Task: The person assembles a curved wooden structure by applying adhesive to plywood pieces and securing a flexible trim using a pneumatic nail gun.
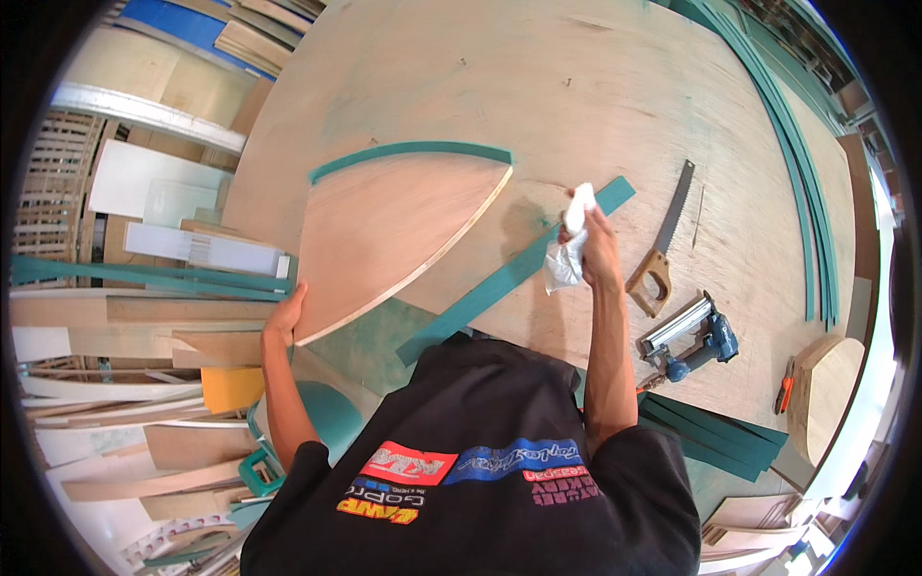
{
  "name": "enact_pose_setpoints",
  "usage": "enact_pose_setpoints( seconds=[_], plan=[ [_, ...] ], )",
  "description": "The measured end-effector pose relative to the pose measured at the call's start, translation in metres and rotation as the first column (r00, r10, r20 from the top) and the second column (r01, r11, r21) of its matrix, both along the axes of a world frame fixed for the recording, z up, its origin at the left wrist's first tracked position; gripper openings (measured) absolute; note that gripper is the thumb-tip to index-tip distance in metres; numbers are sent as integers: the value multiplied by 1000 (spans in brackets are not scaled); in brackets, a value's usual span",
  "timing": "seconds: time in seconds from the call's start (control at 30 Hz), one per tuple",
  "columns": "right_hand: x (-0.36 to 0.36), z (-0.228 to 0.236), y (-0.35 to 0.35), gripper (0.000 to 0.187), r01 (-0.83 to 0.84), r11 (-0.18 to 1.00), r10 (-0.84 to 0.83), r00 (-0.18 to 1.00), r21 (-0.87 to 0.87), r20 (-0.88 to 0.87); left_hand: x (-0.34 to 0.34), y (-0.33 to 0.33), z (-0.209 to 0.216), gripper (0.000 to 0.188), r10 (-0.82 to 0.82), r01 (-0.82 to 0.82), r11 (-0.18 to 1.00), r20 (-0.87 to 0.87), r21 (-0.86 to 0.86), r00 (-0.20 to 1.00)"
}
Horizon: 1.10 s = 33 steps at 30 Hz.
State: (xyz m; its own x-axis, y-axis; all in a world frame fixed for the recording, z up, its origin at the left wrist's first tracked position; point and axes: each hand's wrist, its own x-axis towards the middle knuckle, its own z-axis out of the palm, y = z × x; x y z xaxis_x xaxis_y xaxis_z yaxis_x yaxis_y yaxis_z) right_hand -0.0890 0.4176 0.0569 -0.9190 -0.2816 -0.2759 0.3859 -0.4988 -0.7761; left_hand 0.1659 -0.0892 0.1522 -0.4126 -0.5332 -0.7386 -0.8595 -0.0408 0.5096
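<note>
Black shirt (461, 451) took up the whole bottom of the view, with the person's arms poking out past it toward the worktop (471, 96). From the look of it, the step was about steadying the panel (384, 235) with one side and working with the other. Doing that well probably meant pinning the panel down firmly, since its near corner hung past the worktop's edge, and keeping the loose plastic (564, 264) from dragging on anything. Shifting the loose teal strip (480, 293) away from under the right arm would've helped too, imo.

Pose-wise, the left hand (285, 315) was out to the side, elbow bent, its grip closed on the panel's near left corner; couldn't tell what the fingers did underneath. The panel sat left of centre, teal edging (413, 152) along its far curve. The right hand (597, 252) was up over the worktop, forearm pointing nearly straight ahead, grip wrapped round a white thing (579, 207), maybe a bottle, plus the plastic. Saw (667, 235) and nailer (696, 341) lay just right of that arm.
</note>
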Motion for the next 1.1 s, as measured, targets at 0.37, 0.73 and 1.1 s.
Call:
enact_pose_setpoints(
  seconds=[0.37, 0.73, 1.1],
  plan=[
    [8, -57, -63, 31, -326, 701, 396, 918, 634, 34, -8, 5, 3, 67, 82, -79, 997, -298, 20, 951],
    [-8, -20, -60, 47, -412, 884, 393, 911, 220, 126, 28, -16, -49, 73, 120, -104, 993, -376, 64, 919],
    [-60, -75, -86, 53, -213, 903, 189, 977, 373, 101, 24, -7, -56, 75, 109, -97, 994, -307, 54, 945]
  ],
)
